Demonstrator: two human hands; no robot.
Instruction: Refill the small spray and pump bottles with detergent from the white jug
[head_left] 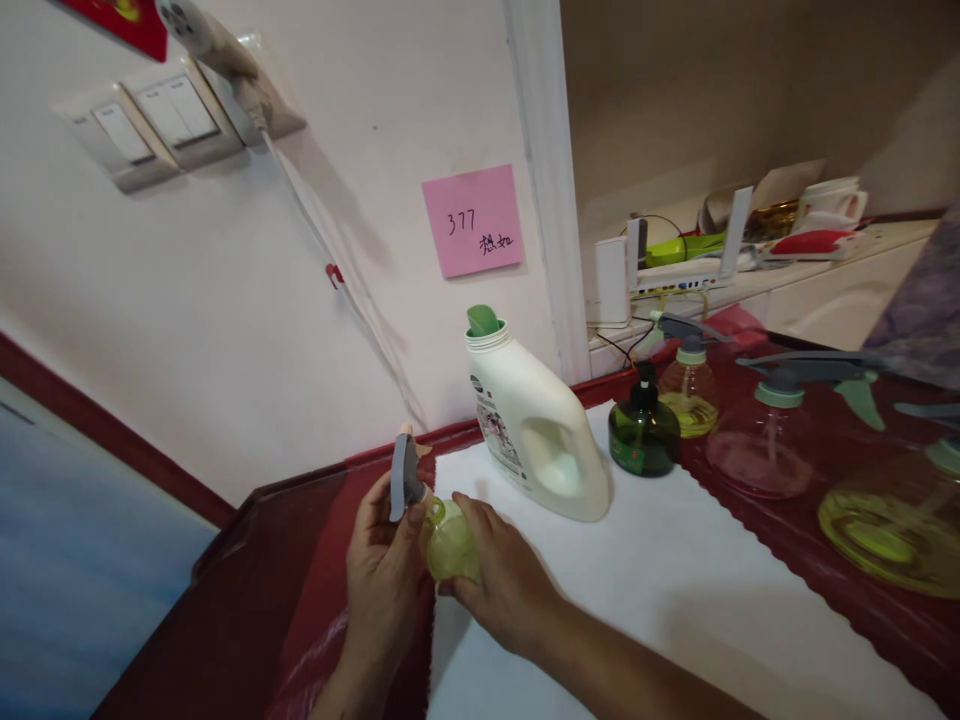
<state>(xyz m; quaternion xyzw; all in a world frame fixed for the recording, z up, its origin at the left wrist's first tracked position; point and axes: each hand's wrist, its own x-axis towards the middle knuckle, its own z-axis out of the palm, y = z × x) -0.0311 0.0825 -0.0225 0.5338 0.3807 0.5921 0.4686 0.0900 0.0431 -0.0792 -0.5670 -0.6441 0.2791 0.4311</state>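
Observation:
My left hand (381, 565) is closed around a grey trigger spray head (406, 476). My right hand (510, 575) grips a small rounded yellow-green bottle (453, 545) by its side, tilted with its mouth toward the spray head. The two parts are very close together; whether they touch I cannot tell, as fingers partly cover the join. Just behind stands a large white detergent jug (536, 430), uncapped, with a green pouring spout at its neck. A dark green pump bottle (643, 430) is beside the jug.
White paper (600, 600) covers part of the dark red table (247, 580). Three trigger spray bottles stand to the right, including a pink one (761, 450). A white router (675, 275) sits on the shelf behind. A cable (360, 315) runs down the wall.

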